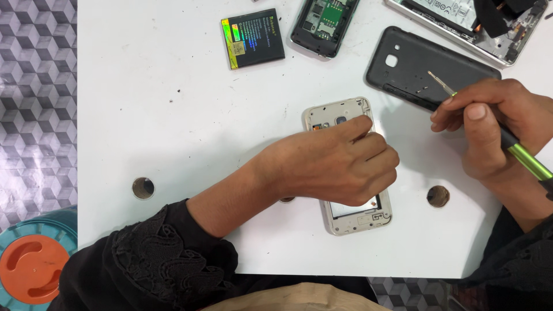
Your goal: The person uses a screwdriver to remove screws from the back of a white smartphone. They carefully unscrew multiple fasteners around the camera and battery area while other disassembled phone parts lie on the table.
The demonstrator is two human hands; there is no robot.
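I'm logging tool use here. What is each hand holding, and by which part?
Right hand holds a green-handled screwdriver by its dark grip near the tip. Left hand only presses on the phone frame.

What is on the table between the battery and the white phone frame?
Nothing: in the head view, only bare white table lies between the battery and the phone frame.

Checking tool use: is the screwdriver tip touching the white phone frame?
No. The right hand holds the screwdriver tip raised over the black back cover.

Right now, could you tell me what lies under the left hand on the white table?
The left hand rests on a pale phone frame, lying flat on the white table. Its camera end and bottom end show; the middle is covered by the hand.
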